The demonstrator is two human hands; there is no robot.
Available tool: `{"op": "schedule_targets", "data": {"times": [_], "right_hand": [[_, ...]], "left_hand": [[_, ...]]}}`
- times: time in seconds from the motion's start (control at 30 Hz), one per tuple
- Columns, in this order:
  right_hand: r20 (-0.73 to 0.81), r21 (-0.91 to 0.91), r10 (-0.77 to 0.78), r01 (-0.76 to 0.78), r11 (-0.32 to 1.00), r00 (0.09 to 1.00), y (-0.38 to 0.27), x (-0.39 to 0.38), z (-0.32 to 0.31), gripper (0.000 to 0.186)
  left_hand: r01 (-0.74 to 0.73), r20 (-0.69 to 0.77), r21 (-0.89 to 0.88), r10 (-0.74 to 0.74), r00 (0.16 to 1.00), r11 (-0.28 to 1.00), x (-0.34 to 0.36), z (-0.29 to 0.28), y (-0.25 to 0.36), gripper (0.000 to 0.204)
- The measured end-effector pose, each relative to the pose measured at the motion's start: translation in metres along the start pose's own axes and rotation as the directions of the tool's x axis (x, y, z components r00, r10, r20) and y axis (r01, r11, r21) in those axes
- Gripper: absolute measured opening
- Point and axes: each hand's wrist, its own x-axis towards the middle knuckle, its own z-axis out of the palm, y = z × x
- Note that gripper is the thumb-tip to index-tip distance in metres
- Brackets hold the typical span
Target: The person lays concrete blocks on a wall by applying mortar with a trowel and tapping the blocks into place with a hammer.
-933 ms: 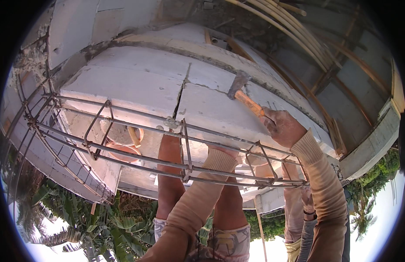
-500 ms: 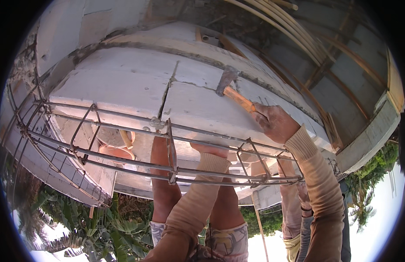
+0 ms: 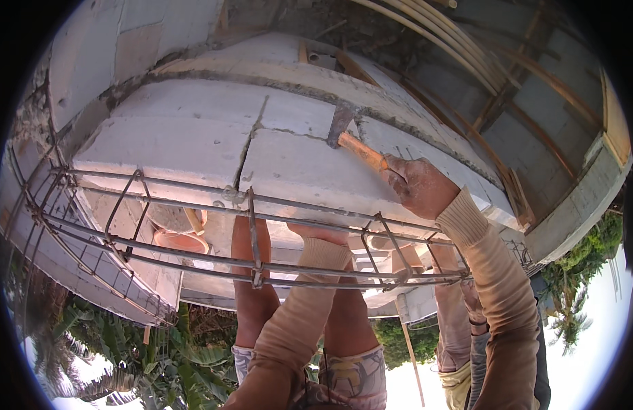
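My right hand (image 3: 422, 186) is closed around the orange-brown wooden handle of a hatchet (image 3: 361, 149). Its broad grey head meets the top of the white blocks (image 3: 306, 160), close to a joint between them. Lower down, my left hand (image 3: 322, 233) is at the near side of the blocks, past the upper bars of a rebar cage (image 3: 255, 236). The block edge and the bars hide its fingers, so its grip does not show. My left forearm passes behind the cage's bars.
Long pale poles (image 3: 439, 41) hang at the upper right. A reddish bucket (image 3: 181, 240) sits below the cage on the left. Another person's arm (image 3: 475, 307) shows beside my right sleeve. A concrete ledge (image 3: 583, 212) curves along the right, with greenery beyond.
The whole view has shifted slightly, so blocks, cage and hands appear a little further left. My right hand keeps its hold on the hatchet, whose head stays near the same joint.
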Motion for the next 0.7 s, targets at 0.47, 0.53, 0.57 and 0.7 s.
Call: {"op": "schedule_targets", "data": {"times": [0.47,0.53,0.57,0.7], "right_hand": [[0.052,0.075,0.058,-0.062,0.995,0.997,-0.007,0.006,0.001,0.042],[0.050,0.032,0.084,-0.086,0.996,0.995,-0.018,0.003,-0.001,0.042],[0.030,0.013,0.077,-0.077,0.997,0.997,-0.017,0.000,0.001,0.041],[0.001,-0.015,0.030,-0.030,0.999,1.000,-0.009,0.004,0.000,0.041]], "left_hand": [[-0.122,0.004,0.176,0.124,0.992,0.977,-0.003,0.006,-0.001,0.050],[-0.043,0.071,0.028,0.040,0.997,0.999,-0.007,0.011,0.005,0.048],[0.056,0.109,-0.105,-0.045,0.993,0.993,-0.008,0.013,0.007,0.050],[0.012,-0.068,0.140,-0.003,0.998,0.990,-0.002,0.010,0.004,0.074]]}}
